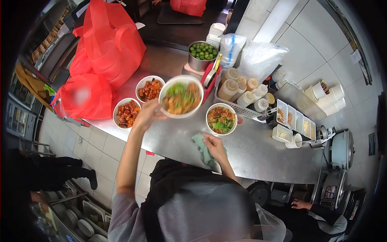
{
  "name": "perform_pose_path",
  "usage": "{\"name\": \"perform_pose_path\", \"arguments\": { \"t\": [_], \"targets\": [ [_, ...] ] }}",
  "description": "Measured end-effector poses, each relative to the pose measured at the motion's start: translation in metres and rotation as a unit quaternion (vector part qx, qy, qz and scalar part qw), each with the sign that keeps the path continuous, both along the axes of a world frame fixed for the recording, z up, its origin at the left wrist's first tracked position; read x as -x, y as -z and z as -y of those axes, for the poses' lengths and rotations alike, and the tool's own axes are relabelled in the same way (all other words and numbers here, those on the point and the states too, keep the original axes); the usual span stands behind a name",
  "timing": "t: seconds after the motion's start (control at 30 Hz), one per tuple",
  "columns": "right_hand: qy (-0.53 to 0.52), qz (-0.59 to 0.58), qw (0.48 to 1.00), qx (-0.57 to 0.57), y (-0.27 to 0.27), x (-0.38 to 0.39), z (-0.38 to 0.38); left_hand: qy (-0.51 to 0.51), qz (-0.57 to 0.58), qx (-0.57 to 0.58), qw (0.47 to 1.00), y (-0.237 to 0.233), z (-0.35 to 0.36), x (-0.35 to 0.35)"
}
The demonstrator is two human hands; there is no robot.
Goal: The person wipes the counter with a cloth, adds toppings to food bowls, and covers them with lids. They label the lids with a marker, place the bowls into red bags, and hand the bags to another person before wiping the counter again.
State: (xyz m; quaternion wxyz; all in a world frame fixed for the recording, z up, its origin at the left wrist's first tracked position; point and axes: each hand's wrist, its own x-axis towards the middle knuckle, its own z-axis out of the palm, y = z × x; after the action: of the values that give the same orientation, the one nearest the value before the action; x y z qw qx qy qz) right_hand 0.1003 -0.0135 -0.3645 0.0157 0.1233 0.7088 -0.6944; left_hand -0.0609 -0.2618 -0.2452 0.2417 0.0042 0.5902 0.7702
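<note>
My left hand (148, 115) grips the near left side of a white bowl (181, 97) of food topped with chopped greens, held above the steel counter (169, 141) and slightly blurred. Under my right hand (214, 147) is a green cloth (204, 151), its fingers closed on it at the counter's front edge. Just beyond the cloth stands another white bowl (221, 119) with greens on top. Two bowls of glazed reddish-brown pieces, one farther back (149, 89) and one nearer (126, 113), stand left of the held bowl.
Red bags (105, 48) stand at the left. Behind are a pot of green limes (202, 52) and a basket (238, 105) of sauce bottles. White topping tubs (282, 133) and stacked cups (332, 101) are right. Other people are at the lower left and lower right (330, 220).
</note>
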Motion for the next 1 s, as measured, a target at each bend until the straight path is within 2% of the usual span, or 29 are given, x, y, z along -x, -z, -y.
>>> {"name": "perform_pose_path", "arguments": {
  "t": [0.07,0.2,0.27,0.3,0.4,0.5,0.63,0.73,0.83,0.93,0.97,1.0],
  "targets": [
    [0.016,-0.02,0.999,0.028,-0.01,0.011,0.013,0.044,0.036,0.051,0.997,0.022,0.025,-0.024],
    [0.015,-0.073,0.994,-0.079,0.013,0.04,0.028,0.106,0.049,0.129,0.985,0.069,0.063,-0.049],
    [-0.034,-0.061,0.989,-0.129,0.023,0.055,0.032,0.123,0.045,0.155,0.979,0.078,0.071,-0.055],
    [-0.058,-0.056,0.985,-0.155,0.023,0.063,0.034,0.114,0.061,0.153,0.98,0.08,0.073,-0.056],
    [-0.124,-0.002,0.99,-0.061,0.022,0.084,0.043,0.148,0.048,0.19,0.969,0.086,0.077,-0.055],
    [-0.131,-0.069,0.987,-0.055,-0.014,0.099,0.047,0.151,0.059,0.181,0.97,0.078,0.076,-0.056],
    [-0.121,-0.124,0.978,-0.116,-0.022,0.117,0.049,0.141,0.061,0.166,0.974,0.076,0.074,-0.054],
    [-0.164,-0.2,0.956,-0.135,-0.028,0.119,0.059,0.135,0.065,0.155,0.977,0.078,0.073,-0.051],
    [-0.211,-0.207,0.93,-0.217,-0.049,0.115,0.05,0.122,0.075,0.138,0.98,0.081,0.075,-0.05],
    [-0.285,-0.151,0.921,-0.217,-0.07,0.107,0.029,0.121,0.073,0.132,0.981,0.081,0.075,-0.051],
    [-0.293,-0.147,0.934,-0.138,-0.072,0.106,0.026,0.118,0.078,0.132,0.981,0.08,0.074,-0.051],
    [-0.253,-0.14,0.945,-0.154,-0.073,0.104,0.029,0.116,0.083,0.132,0.981,0.079,0.073,-0.051]
  ]
}}
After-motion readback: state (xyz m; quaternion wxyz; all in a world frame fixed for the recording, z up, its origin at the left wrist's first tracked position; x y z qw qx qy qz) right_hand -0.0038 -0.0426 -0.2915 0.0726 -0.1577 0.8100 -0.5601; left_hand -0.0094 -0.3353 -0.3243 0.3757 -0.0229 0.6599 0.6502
